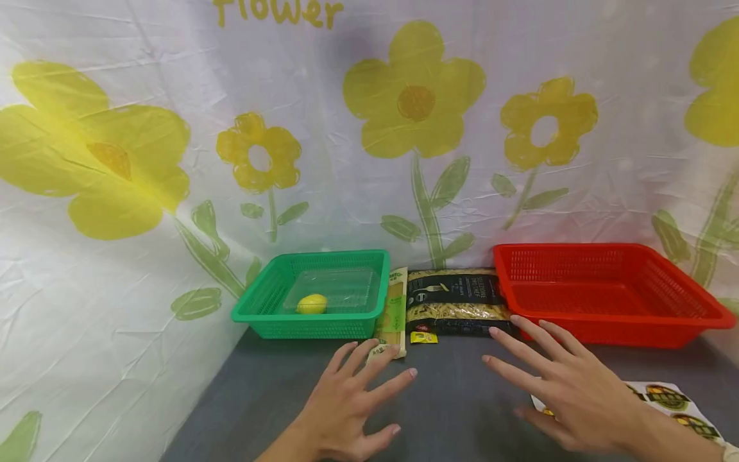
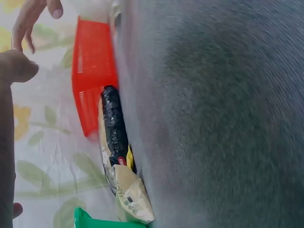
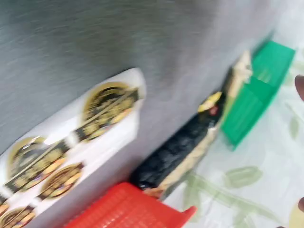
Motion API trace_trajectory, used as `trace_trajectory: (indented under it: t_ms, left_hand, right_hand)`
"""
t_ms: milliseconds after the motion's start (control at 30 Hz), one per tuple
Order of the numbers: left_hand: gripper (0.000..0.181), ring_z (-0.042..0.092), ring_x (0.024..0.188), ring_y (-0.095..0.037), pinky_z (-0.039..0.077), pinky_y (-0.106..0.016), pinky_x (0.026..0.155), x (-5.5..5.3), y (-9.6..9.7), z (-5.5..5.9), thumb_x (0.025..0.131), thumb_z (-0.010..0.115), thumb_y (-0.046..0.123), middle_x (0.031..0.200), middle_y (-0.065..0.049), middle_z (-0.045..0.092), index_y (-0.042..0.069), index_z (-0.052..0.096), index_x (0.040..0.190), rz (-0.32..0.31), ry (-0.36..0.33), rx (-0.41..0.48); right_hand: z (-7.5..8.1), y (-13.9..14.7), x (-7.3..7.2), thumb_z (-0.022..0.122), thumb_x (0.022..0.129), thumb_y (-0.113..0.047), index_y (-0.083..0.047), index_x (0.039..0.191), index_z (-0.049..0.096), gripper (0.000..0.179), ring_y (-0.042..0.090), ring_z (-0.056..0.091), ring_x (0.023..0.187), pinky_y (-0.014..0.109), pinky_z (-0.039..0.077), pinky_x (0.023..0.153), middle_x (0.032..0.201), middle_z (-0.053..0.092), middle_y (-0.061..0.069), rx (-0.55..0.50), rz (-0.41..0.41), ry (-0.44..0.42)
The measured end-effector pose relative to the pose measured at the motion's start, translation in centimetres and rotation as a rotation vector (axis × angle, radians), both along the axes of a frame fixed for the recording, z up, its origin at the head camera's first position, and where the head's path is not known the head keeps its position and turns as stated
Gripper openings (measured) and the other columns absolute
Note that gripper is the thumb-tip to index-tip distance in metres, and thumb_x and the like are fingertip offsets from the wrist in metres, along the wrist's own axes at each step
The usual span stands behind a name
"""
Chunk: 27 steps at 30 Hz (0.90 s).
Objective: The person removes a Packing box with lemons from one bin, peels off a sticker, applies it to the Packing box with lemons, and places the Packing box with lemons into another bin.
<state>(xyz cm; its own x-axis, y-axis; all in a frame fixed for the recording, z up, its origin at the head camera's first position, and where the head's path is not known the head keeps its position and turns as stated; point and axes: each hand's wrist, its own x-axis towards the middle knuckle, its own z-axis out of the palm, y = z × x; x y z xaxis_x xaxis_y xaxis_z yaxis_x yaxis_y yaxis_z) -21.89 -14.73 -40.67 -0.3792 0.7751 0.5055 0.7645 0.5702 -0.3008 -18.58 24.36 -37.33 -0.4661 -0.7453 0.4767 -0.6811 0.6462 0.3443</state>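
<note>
With the fingers of the left hand (image 1: 348, 405) and right hand (image 1: 577, 394) spread and holding nothing, a careless low sweep could knock the sachet (image 1: 424, 337), near the left hand's one o'clock, beneath the pasta (image 1: 462, 289), or crease the sheet (image 1: 664, 405) at the right hand's three o'clock.

"Anything worn at the right wrist (image 1: 670, 436)?"

"Yes, a pale, cream-looking band (image 1: 730, 453). The edge of the head view cuts it off, so I can't tell what kind it is."

"And on the left?"

"Bare, from the left grip (image 1: 352, 407) along as much of the forearm (image 1: 288, 444) as shows."

"What about the right grip (image 1: 568, 388)?"

"Bare too. Both have long, slender fingers (image 1: 522, 350), and the left one's nails (image 1: 412, 372) look short and rounded."
</note>
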Motion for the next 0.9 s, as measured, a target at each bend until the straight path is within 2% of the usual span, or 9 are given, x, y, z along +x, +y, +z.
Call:
trace_trajectory:
  t_ms: [100,200,300,367,433,533,700,833,900]
  left_hand:
    - [0.073,0.046,0.132,-0.025,0.042,-0.053,0.099,-0.2,-0.1,-0.3,0.091,0.056,0.060,0.157,0.002,0.040,0.033,0.037,0.157,-0.024,-0.014,0.113]
    - [0.062,0.051,0.122,-0.020,0.045,-0.048,0.092,-0.5,-0.4,-0.9,0.094,0.054,0.054,0.145,0.002,0.051,0.029,0.047,0.150,-0.047,-0.049,0.228]
    - [0.052,0.055,0.115,-0.018,0.048,-0.044,0.085,-1.0,-0.8,-1.4,0.094,0.058,0.046,0.133,0.003,0.057,0.025,0.056,0.141,-0.055,-0.080,0.363]
    - [0.048,0.057,0.111,-0.017,0.049,-0.043,0.082,-1.5,-1.0,-1.7,0.089,0.065,0.038,0.127,0.003,0.060,0.022,0.060,0.135,-0.059,-0.093,0.469]
    - [0.046,0.058,0.109,-0.017,0.050,-0.041,0.083,-2.1,-1.1,-2.0,0.084,0.070,0.029,0.123,0.003,0.062,0.019,0.063,0.129,-0.051,-0.102,0.569]
    - [0.045,0.061,0.103,-0.020,0.050,-0.037,0.084,-3.0,-1.3,-2.3,0.079,0.073,0.016,0.115,0.000,0.066,0.014,0.065,0.123,-0.056,-0.110,0.717]
    - [0.033,0.062,0.090,-0.023,0.051,-0.035,0.073,-4.6,-1.6,-3.0,0.082,0.072,0.003,0.101,-0.007,0.068,0.009,0.068,0.114,-0.010,-0.119,0.904]
    - [0.018,0.063,0.080,-0.019,0.051,-0.030,0.068,-5.9,-1.7,-3.5,0.086,0.070,-0.001,0.089,-0.007,0.068,0.006,0.070,0.102,0.052,-0.134,1.078]
    - [0.009,0.062,0.075,-0.017,0.050,-0.026,0.067,-6.5,-1.7,-3.6,0.088,0.069,0.001,0.084,-0.004,0.068,0.005,0.070,0.096,0.108,-0.160,1.194]
  right_hand:
    - [0.3,-0.8,-0.1,0.043,0.096,-0.069,-0.030,0.153,0.046,0.069,0.036,0.036,0.141,0.053,0.018,0.120,0.159,0.041,0.005,-0.061,0.004,-0.004]
    - [0.5,-1.9,-0.3,0.043,0.098,-0.062,-0.025,0.144,0.056,0.060,0.034,0.044,0.135,0.052,0.037,0.102,0.149,0.053,0.006,-0.122,0.023,0.014]
    - [0.9,-3.0,-0.7,0.037,0.100,-0.060,-0.022,0.138,0.060,0.058,0.031,0.049,0.129,0.049,0.041,0.100,0.139,0.058,0.005,-0.189,0.042,0.032]
    - [1.2,-3.7,-1.1,0.038,0.100,-0.058,-0.018,0.134,0.062,0.057,0.030,0.052,0.125,0.048,0.042,0.100,0.135,0.060,0.005,-0.246,0.074,0.042]
    - [1.6,-4.4,-1.5,0.042,0.100,-0.056,-0.017,0.133,0.062,0.055,0.029,0.053,0.123,0.046,0.042,0.100,0.133,0.060,0.004,-0.297,0.093,0.037]
    - [1.9,-5.3,-2.2,0.057,0.096,-0.051,-0.016,0.134,0.061,0.052,0.026,0.053,0.124,0.044,0.044,0.102,0.135,0.058,0.003,-0.357,0.094,-0.012]
    - [2.3,-6.9,-3.2,0.078,0.083,-0.037,-0.018,0.139,0.055,0.064,0.020,0.049,0.129,0.045,0.048,0.103,0.142,0.054,0.001,-0.452,0.055,-0.117]
    - [2.5,-8.3,-4.1,0.082,0.081,-0.029,-0.018,0.142,0.052,0.069,0.021,0.047,0.131,0.048,0.050,0.100,0.145,0.050,0.002,-0.545,0.069,-0.167]
    - [2.5,-9.0,-4.5,0.082,0.081,-0.026,-0.019,0.144,0.049,0.071,0.021,0.046,0.132,0.050,0.050,0.099,0.148,0.048,0.002,-0.588,0.083,-0.206]
